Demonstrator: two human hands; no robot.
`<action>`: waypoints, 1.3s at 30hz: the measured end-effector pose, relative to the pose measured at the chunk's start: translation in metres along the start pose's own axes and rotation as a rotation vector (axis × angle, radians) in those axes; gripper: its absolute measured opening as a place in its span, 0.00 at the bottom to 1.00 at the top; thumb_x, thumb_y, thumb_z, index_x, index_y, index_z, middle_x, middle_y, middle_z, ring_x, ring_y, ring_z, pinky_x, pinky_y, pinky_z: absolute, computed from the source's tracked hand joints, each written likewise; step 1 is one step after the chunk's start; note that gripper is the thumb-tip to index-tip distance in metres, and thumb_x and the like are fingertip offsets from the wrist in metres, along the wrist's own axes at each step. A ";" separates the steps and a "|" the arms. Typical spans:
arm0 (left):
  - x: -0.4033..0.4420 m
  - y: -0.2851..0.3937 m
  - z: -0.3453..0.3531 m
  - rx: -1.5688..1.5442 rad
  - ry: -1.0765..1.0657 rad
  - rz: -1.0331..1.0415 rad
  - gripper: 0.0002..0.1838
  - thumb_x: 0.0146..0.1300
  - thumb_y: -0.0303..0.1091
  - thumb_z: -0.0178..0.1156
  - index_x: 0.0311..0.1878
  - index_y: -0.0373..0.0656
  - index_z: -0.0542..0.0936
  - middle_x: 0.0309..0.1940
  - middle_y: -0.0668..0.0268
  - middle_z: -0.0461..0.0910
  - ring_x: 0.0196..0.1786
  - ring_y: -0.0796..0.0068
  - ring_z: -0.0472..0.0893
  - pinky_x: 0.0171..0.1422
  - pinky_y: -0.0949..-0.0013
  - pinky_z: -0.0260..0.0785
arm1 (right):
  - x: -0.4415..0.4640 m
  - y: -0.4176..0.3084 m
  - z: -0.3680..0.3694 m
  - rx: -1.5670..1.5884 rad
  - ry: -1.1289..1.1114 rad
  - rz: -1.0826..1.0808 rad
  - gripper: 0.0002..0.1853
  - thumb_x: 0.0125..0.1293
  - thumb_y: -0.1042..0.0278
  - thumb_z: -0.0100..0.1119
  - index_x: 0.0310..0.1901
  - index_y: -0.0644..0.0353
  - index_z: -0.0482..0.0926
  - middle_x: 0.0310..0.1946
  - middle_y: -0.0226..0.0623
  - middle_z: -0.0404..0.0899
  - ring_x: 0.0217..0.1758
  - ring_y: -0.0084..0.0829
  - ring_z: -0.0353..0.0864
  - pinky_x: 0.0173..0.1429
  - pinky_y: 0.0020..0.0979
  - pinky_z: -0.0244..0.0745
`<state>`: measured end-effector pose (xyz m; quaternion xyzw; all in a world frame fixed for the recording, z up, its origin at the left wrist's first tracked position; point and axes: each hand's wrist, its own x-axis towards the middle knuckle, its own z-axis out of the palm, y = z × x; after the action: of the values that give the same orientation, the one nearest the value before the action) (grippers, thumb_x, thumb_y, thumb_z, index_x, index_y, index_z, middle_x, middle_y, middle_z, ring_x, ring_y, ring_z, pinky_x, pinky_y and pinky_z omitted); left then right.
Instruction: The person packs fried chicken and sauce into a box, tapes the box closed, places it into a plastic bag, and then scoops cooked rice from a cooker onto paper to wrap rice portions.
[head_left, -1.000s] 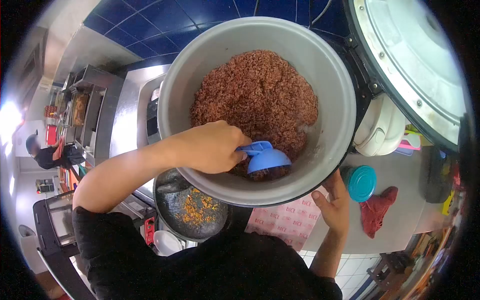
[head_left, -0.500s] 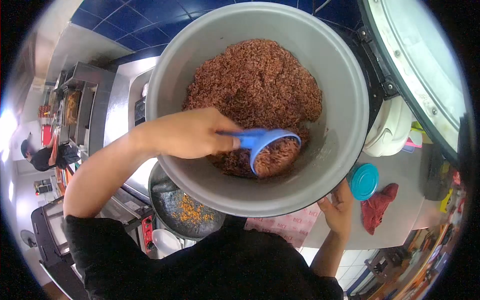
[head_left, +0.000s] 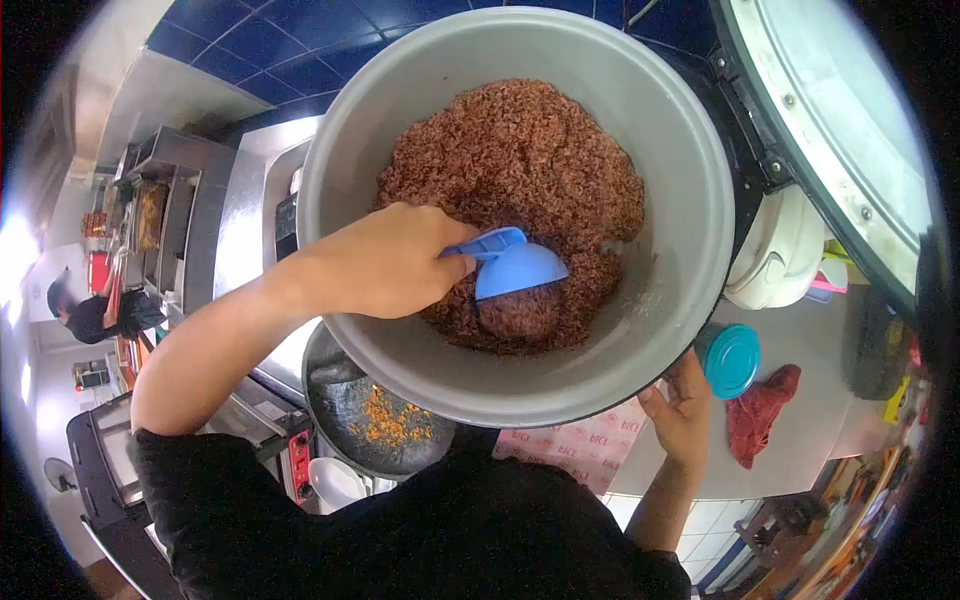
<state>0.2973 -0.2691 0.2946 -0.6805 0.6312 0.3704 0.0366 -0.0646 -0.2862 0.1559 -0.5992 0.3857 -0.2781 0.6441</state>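
One blue scoop (head_left: pixel 522 272) is sitting against the rice (head_left: pixel 520 150) inside the pot (head_left: pixel 675 200), its handle running crosswise leftward into the nearer left hand (head_left: pixel 390 262), fingers gripping it, while the right hand (head_left: pixel 682 415) is staying outside the pot's near-right rim, closure hidden.

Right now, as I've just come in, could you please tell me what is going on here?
The person's left hand holds a blue scoop in a large pot of reddish-brown rice. The scoop is tipped, with a rounded mound of rice at its mouth. The right hand is at the pot's outer side.
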 end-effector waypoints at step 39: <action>-0.093 0.003 -0.024 -1.154 -0.339 -0.242 0.27 0.75 0.39 0.58 0.73 0.40 0.70 0.25 0.70 0.70 0.16 0.91 0.60 0.16 0.83 0.47 | -0.076 0.036 0.037 -0.063 0.266 -0.063 0.19 0.65 0.72 0.67 0.56 0.65 0.78 0.53 0.43 0.83 0.50 0.29 0.85 0.53 0.33 0.79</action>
<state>0.3123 -0.2051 0.3643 -0.5892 0.2322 0.7486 -0.1962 -0.0796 -0.1987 0.1321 -0.5887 0.4572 -0.3628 0.5592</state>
